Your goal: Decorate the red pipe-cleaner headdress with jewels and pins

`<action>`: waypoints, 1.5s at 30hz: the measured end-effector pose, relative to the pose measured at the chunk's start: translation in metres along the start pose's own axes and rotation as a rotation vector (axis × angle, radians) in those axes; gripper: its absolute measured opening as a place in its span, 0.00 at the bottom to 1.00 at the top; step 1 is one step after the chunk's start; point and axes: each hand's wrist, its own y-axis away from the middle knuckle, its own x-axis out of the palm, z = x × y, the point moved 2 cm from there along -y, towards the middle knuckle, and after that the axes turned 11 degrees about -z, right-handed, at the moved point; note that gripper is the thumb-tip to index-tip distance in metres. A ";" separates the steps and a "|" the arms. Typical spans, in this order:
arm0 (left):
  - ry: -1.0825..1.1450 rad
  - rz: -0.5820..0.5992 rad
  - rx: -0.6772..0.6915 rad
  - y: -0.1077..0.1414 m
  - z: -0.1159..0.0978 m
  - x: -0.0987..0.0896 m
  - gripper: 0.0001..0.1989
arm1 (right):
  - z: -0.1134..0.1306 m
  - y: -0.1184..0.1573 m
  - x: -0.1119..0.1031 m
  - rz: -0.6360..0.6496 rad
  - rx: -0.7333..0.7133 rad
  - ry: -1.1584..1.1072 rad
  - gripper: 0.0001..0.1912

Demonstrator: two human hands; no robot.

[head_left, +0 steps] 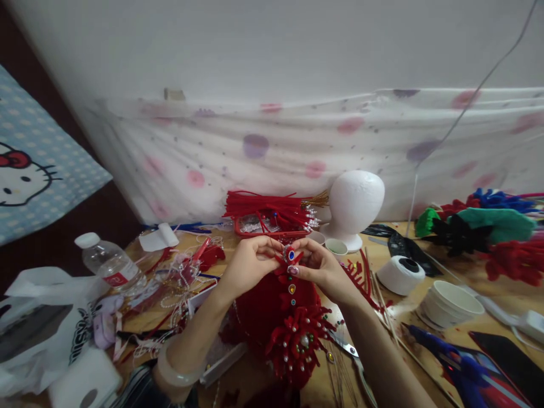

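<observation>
Between both hands is a small red ornament (291, 254) with a blue gem ringed in tiny clear stones. My left hand (257, 260) pinches it from the left, while the fingers of my right hand (318, 265) close on its right side. Just below them lies a dark red velvet piece (259, 309), with a column of coloured gems (292, 289) running down its middle. At its front sits a red flower (300, 341) dotted with pearls and green beads. The fingertips partly cover the ornament, so its attachment to the velvet cannot be made out.
Behind the hands, red stems (263, 205) lie across a red tray (250, 232) beside a white foam head (356, 204). Scissors (346, 345), a blue glue gun (450, 354), paper cups (453, 303) and a thread spool (400, 274) are rightward; a water bottle (111, 263) stands left.
</observation>
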 end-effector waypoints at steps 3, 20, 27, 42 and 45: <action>-0.014 0.002 -0.001 0.001 -0.001 0.000 0.10 | -0.001 0.000 0.000 0.007 -0.007 -0.003 0.19; -0.054 0.011 0.013 0.008 -0.005 0.001 0.11 | 0.004 0.002 0.002 0.044 0.001 -0.044 0.20; -0.018 0.025 0.015 0.012 -0.006 0.002 0.10 | 0.004 0.003 0.003 0.048 -0.026 -0.057 0.17; -0.012 0.055 0.023 0.017 0.000 -0.007 0.09 | 0.007 0.012 0.000 0.050 0.006 0.109 0.11; 0.002 0.080 0.016 0.017 0.003 -0.004 0.10 | 0.009 0.014 -0.001 -0.020 0.001 0.178 0.10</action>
